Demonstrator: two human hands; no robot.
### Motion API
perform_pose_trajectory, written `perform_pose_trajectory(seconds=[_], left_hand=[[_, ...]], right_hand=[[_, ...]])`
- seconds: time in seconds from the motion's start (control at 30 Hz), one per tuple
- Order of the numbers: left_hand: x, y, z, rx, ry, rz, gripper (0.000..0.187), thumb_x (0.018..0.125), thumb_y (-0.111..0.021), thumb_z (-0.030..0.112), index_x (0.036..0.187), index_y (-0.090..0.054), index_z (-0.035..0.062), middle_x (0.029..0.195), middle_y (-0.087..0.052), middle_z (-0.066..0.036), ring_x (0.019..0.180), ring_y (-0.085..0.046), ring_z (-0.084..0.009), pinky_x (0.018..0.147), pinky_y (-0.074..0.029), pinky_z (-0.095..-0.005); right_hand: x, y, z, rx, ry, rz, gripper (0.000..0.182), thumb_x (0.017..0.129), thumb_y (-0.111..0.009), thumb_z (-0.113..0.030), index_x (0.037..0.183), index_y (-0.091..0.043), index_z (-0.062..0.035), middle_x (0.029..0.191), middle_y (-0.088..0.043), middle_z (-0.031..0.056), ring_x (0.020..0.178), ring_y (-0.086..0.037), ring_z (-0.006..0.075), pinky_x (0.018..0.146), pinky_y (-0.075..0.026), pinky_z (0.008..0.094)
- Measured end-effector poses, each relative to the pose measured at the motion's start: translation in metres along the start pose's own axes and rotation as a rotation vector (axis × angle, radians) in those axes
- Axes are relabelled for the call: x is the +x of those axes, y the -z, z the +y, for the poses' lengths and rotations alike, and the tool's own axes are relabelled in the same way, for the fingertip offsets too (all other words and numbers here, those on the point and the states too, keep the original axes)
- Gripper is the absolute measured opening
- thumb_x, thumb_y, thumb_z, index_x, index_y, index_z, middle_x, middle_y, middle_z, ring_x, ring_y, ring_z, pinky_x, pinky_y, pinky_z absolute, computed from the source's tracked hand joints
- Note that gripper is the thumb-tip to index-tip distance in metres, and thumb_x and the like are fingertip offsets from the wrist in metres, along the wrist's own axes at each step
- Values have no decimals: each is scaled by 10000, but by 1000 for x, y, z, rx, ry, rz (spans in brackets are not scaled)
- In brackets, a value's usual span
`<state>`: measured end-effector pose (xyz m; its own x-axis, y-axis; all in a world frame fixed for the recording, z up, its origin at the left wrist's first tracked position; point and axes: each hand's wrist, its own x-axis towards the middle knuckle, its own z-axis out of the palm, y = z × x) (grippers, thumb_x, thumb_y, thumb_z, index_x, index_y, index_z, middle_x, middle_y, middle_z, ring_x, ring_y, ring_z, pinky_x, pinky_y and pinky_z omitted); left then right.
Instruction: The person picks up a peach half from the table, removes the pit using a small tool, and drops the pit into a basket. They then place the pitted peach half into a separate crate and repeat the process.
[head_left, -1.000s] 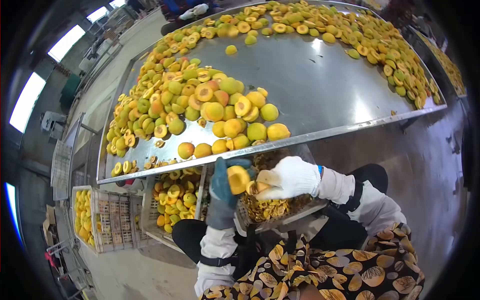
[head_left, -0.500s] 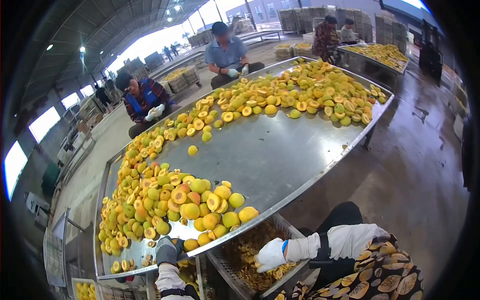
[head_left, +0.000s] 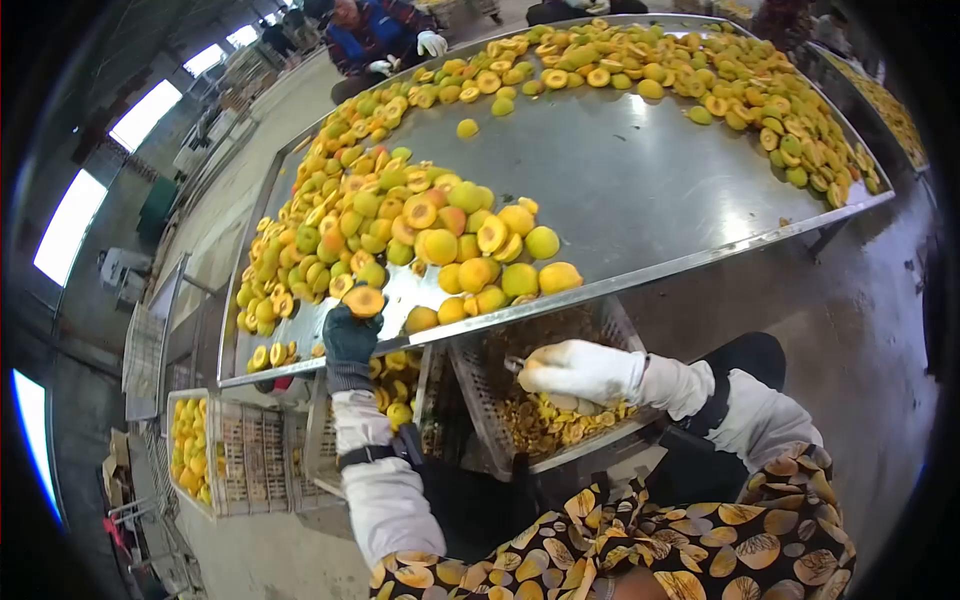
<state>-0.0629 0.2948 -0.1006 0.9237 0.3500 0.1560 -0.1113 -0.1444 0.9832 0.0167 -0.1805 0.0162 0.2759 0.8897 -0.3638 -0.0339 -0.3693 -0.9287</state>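
My left hand point(head_left: 351, 338), in a dark glove, is closed around a halved yellow peach point(head_left: 363, 301), cut face up, at the near edge of the metal table point(head_left: 640, 180). A heap of halved peaches point(head_left: 385, 215) lies just beyond it. My right hand point(head_left: 585, 371), in a white glove, hovers over a plastic crate point(head_left: 482, 415) of pits and peach scraps point(head_left: 560, 425). Its fingers are closed on a small tool with a metal tip point(head_left: 514, 364); the rest of the tool is hidden in the glove.
Below the table's near edge stands another crate with peach halves point(head_left: 398, 390). A white crate of peaches point(head_left: 190, 450) is farther left. Across the table sits a co-worker point(head_left: 375, 35) in white gloves. More peaches point(head_left: 790, 135) line the far side.
My view has tilted down. My left hand has come up from the table edge with a peach half in its fingers. The right hand has lifted from the scraps, and a metal tip now shows.
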Motion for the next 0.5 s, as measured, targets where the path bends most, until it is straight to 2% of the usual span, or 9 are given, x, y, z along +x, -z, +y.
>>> perform_pose_trajectory(seconds=[0.07, 0.13, 0.2, 0.23, 0.3, 0.33, 0.4, 0.43, 0.5], left_hand=[[-40, -95, 85, -395, -43, 5, 511, 927, -602, 273, 1357, -512, 12, 1385, -571, -181, 1275, -562, -302, 991, -494, -441], [-61, -146, 82, -345, -140, 16, 561, 966, -571, 296, 1431, -453, 6, 1434, -530, -194, 1315, -533, -284, 1043, -467, -433], [-77, -191, 80, -420, -110, 7, 565, 999, -539, 315, 1442, -430, -19, 1434, -529, -196, 1300, -538, -270, 1077, -438, -432], [-81, -219, 107, -714, 9, -20, 555, 1011, -528, 328, 1420, -440, -36, 1411, -548, -197, 1275, -552, -263, 1090, -424, -430], [-81, -252, 105, -408, -107, -48, 525, 1031, -494, 358, 1369, -478, -44, 1330, -597, -198, 1208, -585, -246, 1073, -436, -413], [-78, -262, 104, -716, -22, -43, 500, 1043, -479, 346, 1353, -486, -46, 1299, -606, -201, 1174, -602, -252, 1041, -461, -403], [-76, -275, 98, -669, -36, 43, 470, 1065, -446, 343, 1321, -501, -47, 1256, -618, -203, 1119, -625, -259, 995, -494, -385], [-77, -280, 90, -314, -134, 111, 466, 1074, -428, 351, 1306, -508, -46, 1243, -621, -202, 1096, -631, -260, 982, -501, -377], [-78, -295, 95, -165, -174, 211, 476, 1087, -396, 375, 1279, -522, -42, 1219, -628, -197, 1068, -637, -258, 963, -509, -361]], right_hand=[[-3, 2, -10, 318, -8, -106, 479, 1022, -442, -411, 1096, -595, 37, 587, -484, -1, 449, -461, 94, 405, -384, 249], [-8, 0, -24, 458, 39, -131, 511, 1041, -404, -384, 1091, -555, 101, 560, -446, -10, 382, -386, 89, 360, -340, 239], [-2, -1, -19, 393, 113, -56, 486, 1042, -413, -389, 1036, -572, 70, 554, -497, 13, 379, -425, 107, 356, -349, 246], [-1, -1, -21, 339, 136, -6, 478, 1041, -419, -394, 1018, -578, 55, 552, -516, 22, 382, -443, 113, 356, -351, 250], [5, 0, -18, 247, 67, 104, 433, 1034, -438, -414, 1011, -605, -15, 565, -556, 38, 430, -530, 123, 381, -404, 255], [7, 1, -19, 122, 35, 178, 454, 1025, -439, -443, 1018, -620, -27, 637, -600, 85, 496, -586, 189, 456, -455, 306], [11, 0, -15, -118, 35, 301, 492, 1015, -437, -486, 1039, -640, -37, 752, -661, 157, 645, -658, 299, 593, -519, 385], [13, 0, -11, -235, 67, 354, 510, 1013, -435, -498, 1052, -645, -35, 796, -677, 183, 727, -675, 342, 656, -532, 411], [17, 0, -5, -371, 115, 414, 536, 1010, -432, -516, 1066, -654, -31, 883, -691, 219, 868, -670, 408, 760, -536, 452]])
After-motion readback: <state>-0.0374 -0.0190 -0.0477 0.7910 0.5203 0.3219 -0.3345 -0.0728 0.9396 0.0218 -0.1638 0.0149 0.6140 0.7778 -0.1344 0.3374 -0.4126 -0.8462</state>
